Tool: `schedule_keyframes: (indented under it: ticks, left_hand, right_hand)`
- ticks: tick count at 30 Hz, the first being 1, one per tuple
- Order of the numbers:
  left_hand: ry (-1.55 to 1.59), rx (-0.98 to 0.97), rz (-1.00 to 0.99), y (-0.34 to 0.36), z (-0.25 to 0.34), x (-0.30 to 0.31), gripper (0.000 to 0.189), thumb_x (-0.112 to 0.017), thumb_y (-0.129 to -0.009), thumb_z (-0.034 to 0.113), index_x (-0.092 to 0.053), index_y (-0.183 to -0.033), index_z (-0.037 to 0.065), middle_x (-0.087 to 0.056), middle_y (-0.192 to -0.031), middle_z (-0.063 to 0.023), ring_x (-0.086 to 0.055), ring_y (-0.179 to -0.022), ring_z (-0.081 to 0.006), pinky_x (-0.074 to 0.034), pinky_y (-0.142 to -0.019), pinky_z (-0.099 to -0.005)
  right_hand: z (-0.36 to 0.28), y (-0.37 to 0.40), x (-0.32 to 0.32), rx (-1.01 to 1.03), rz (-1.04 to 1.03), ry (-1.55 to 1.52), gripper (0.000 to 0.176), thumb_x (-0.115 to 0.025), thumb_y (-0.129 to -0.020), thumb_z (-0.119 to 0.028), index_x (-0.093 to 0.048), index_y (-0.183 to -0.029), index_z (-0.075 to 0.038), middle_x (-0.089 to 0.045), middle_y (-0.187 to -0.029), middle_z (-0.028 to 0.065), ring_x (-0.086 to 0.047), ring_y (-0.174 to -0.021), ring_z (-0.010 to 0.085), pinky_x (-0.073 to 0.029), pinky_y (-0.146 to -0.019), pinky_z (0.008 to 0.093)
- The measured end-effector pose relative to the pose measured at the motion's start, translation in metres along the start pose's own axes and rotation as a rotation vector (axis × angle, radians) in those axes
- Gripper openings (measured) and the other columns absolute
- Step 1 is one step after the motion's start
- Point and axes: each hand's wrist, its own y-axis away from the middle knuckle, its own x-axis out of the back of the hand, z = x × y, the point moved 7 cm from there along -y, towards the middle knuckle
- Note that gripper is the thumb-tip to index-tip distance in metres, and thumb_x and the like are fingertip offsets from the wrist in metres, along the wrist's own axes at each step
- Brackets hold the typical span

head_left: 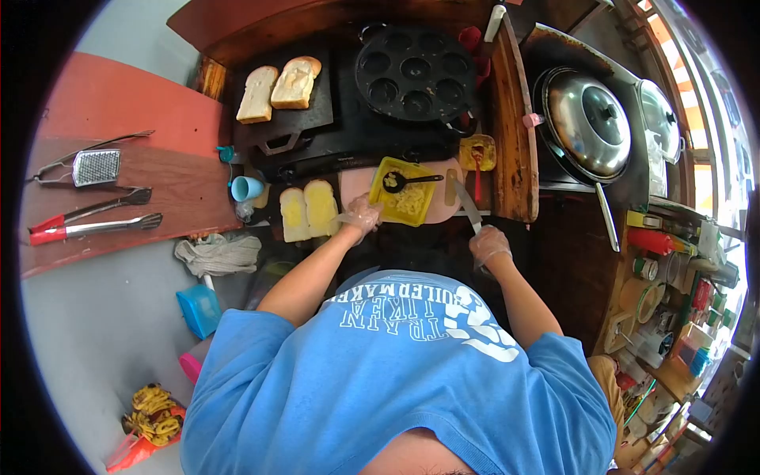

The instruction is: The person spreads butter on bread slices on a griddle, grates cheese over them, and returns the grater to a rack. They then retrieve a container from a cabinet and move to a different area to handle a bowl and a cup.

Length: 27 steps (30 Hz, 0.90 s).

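Note:
My left hand [364, 215], in a clear plastic glove, grips the left edge of a yellow container [385, 170]. Inside it are pale yellow sliced or chopped pieces [410, 203] and a black ladle [412, 181]. My gloved right hand [491, 244] is closed around a knife [467, 204], its broad blade pointing away from me beside a pinkish round board [355, 184]. A short light-brown strip [451, 187] lies by the blade. Left of my left hand are two bread slices [321, 207] with a yellow spread on them.
Two more bread slices [294, 82] lie on a dark griddle plate [313, 111]. Beside it stands a black round-moulded pan [413, 73]. A small yellow tub [488, 152] holds a red-handled brush. Tongs [95, 226] and a grater [96, 167] lie left; a lidded wok [586, 119] stands right.

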Motion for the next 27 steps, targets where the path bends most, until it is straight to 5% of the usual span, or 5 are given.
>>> schedule_keyframes:
  ticks: [6, 11, 17, 25, 27]
  left_hand:
    - [0.209, 0.011, 0.143, -0.001, 0.001, -0.036, 0.036, -0.063, -0.092, 0.017, -0.06, -0.122, -0.003, -0.07, -0.092, -0.0186, -0.068, -0.063, -0.0242, -0.055, -0.052, -0.0355]
    - [0.176, -0.047, 0.171, -0.002, 0.009, -0.057, 0.058, -0.063, -0.095, 0.02, -0.042, -0.145, -0.003, -0.045, -0.142, -0.0232, -0.07, -0.089, -0.0307, -0.063, -0.067, -0.0346]
    - [-0.053, -0.289, 0.497, 0.043, -0.004, -0.027, 0.057, -0.07, -0.087, 0.032, -0.06, -0.129, -0.006, -0.07, -0.107, -0.0266, -0.07, -0.091, -0.0357, -0.053, -0.087, -0.0409]
    - [0.109, -0.55, 0.04, 0.175, 0.084, -0.067, 0.076, -0.074, -0.084, 0.018, -0.039, -0.149, 0.003, -0.065, -0.129, -0.0185, -0.07, -0.104, -0.0264, -0.054, -0.092, -0.0366]
    - [-0.019, -0.704, 0.313, 0.185, 0.102, -0.052, 0.079, -0.076, -0.083, 0.017, -0.037, -0.15, 0.004, -0.065, -0.128, -0.0182, -0.069, -0.106, -0.028, -0.053, -0.094, -0.0362]
  right_hand:
    - [0.029, 0.053, 0.018, 0.144, -0.086, -0.123, 0.04, -0.063, -0.083, -0.026, -0.065, -0.104, 0.008, -0.066, -0.108, 0.0335, -0.065, -0.106, 0.0467, -0.053, -0.095, 0.0486]
    - [0.044, 0.044, -0.01, 0.463, -0.07, 0.041, 0.038, -0.063, -0.083, -0.026, -0.062, -0.102, 0.007, -0.067, -0.1, 0.0312, -0.066, -0.098, 0.0472, -0.053, -0.092, 0.0502]
    - [0.003, 0.071, 0.049, 0.541, -0.113, -0.169, 0.032, -0.063, -0.083, -0.022, -0.062, -0.102, 0.004, -0.067, -0.098, 0.0311, -0.065, -0.097, 0.0475, -0.052, -0.09, 0.0508]
    - [-0.134, 0.099, 0.089, 0.949, -0.201, -0.339, 0.024, -0.057, -0.089, -0.02, -0.059, -0.096, 0.003, -0.065, -0.097, 0.0281, -0.064, -0.089, 0.0456, -0.05, -0.079, 0.0516]
    - [-0.179, 0.101, 0.09, 1.287, -0.022, -0.27, 0.024, -0.053, -0.093, -0.021, -0.059, -0.095, 0.002, -0.064, -0.097, 0.0261, -0.063, -0.089, 0.0453, -0.05, -0.077, 0.0522]
